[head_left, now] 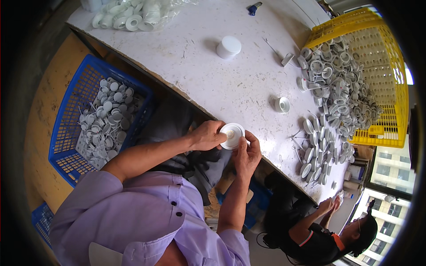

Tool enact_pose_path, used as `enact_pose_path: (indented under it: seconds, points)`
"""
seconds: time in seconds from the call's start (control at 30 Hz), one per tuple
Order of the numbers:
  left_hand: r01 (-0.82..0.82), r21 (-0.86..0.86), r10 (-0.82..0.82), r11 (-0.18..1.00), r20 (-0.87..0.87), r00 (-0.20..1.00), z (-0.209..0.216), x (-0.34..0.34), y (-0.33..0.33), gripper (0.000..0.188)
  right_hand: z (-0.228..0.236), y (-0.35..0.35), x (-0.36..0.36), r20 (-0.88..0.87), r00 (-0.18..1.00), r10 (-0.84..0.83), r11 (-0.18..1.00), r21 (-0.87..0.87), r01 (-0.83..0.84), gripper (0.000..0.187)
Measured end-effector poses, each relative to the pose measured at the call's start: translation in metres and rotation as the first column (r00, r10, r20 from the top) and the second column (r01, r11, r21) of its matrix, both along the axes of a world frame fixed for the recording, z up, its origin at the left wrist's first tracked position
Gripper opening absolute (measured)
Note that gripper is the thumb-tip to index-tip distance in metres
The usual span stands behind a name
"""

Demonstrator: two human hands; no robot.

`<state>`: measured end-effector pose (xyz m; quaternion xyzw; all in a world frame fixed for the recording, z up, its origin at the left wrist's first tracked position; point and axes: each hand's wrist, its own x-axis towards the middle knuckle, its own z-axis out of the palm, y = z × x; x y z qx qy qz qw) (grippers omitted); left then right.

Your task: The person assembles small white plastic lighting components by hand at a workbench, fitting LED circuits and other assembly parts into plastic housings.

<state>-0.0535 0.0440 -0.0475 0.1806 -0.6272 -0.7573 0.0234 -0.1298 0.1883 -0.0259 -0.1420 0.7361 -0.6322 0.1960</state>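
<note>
Over the table's near edge, my two hands hold a white round lamp housing (238,129) with its open face turned up. A small yellowish dotted disc, like an LED board, shows inside it. My left hand (208,135) grips its left side, the thumb resting at the inner disc. On the right rim, my right hand (247,155) is closed, thumb in front and fingers behind. Farther up the table stand a white cylindrical piece (229,47) and a smaller white ring-shaped housing (282,105), both apart from my hands.
Many grey-white lamp parts with wires (317,146) are heaped at the right, spilling from a tipped yellow crate (390,80). A blue basket (66,119) of similar discs stands at left. Bagged white housings (133,20) lie at the far left. A co-worker (319,239) sits lower right.
</note>
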Motion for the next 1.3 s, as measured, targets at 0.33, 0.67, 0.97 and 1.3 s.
enact_pose_path:
  seconds: [0.33,0.67,0.97,1.3]
  points:
    - [0.025,0.027,-0.026,0.999,0.028,0.999,0.004,0.001,-0.003,0.034,-0.005,0.004,-0.004,-0.223,0.974,0.043,0.992,0.123,-0.016,0.033]
    - [0.023,0.07,-0.018,0.997,-0.077,0.997,0.013,0.004,-0.008,0.033,-0.005,0.007,0.002,-0.194,0.98,0.054,0.999,0.008,-0.054,0.04]
    - [-0.002,-0.016,0.001,1.0,-0.111,0.994,-0.005,0.002,-0.001,0.035,-0.012,-0.01,0.01,0.052,0.996,-0.076,0.994,-0.076,0.08,0.023]
    - [-0.006,-0.019,0.004,1.0,-0.071,0.997,-0.002,0.002,0.001,0.035,-0.017,-0.01,0.01,0.025,0.996,-0.082,0.996,-0.04,0.083,0.016]
